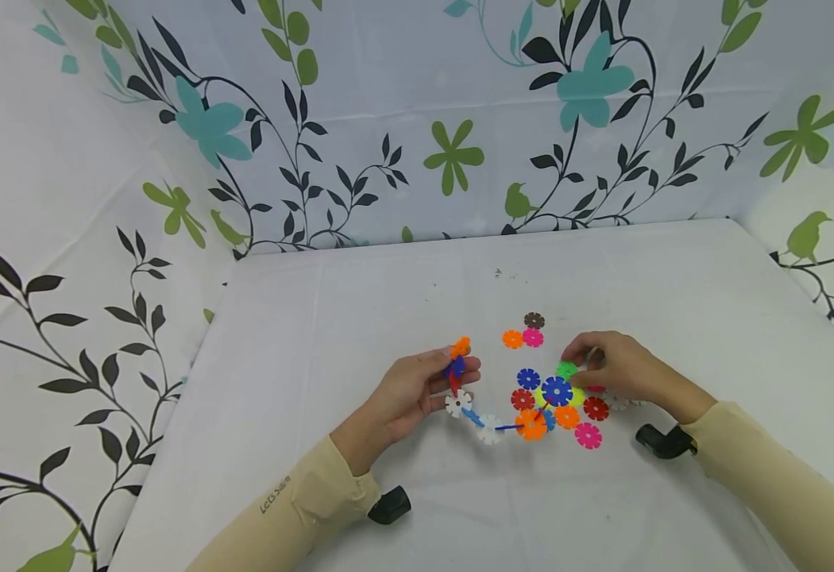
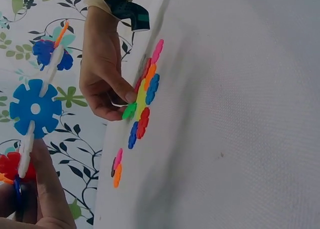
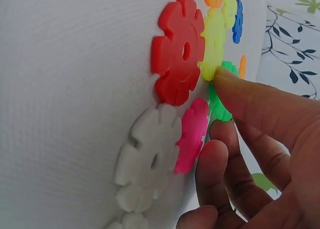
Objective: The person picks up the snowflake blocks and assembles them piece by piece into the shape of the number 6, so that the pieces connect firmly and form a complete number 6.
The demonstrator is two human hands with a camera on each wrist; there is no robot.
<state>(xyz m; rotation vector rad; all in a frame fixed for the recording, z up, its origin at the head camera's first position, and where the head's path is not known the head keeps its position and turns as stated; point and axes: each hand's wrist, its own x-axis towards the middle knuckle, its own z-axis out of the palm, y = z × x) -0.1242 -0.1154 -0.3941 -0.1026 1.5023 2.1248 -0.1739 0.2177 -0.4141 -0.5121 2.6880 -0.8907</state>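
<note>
My left hand (image 1: 410,389) grips one end of a chain of interlocked plastic flower discs. Orange, blue and red discs are at its fingers. From there the chain sags to the right through a white disc (image 1: 453,409) and a large orange disc (image 1: 527,433) to a blue disc (image 1: 557,391). In the left wrist view, a light blue disc (image 2: 50,109) of the chain stands face-on. My right hand (image 1: 620,369) pinches a green disc (image 3: 220,104) between thumb and fingers, at the edge of the loose discs on the table. A yellow disc (image 3: 212,44) lies by the thumb tip.
Loose discs spread about the right hand, among them a red disc (image 3: 172,54), a white disc (image 3: 145,159) and a pink disc (image 1: 588,435). Farther back lie an orange disc (image 1: 512,339), a pink one and a brown disc (image 1: 534,320). Patterned cloth borders the white table (image 1: 281,334).
</note>
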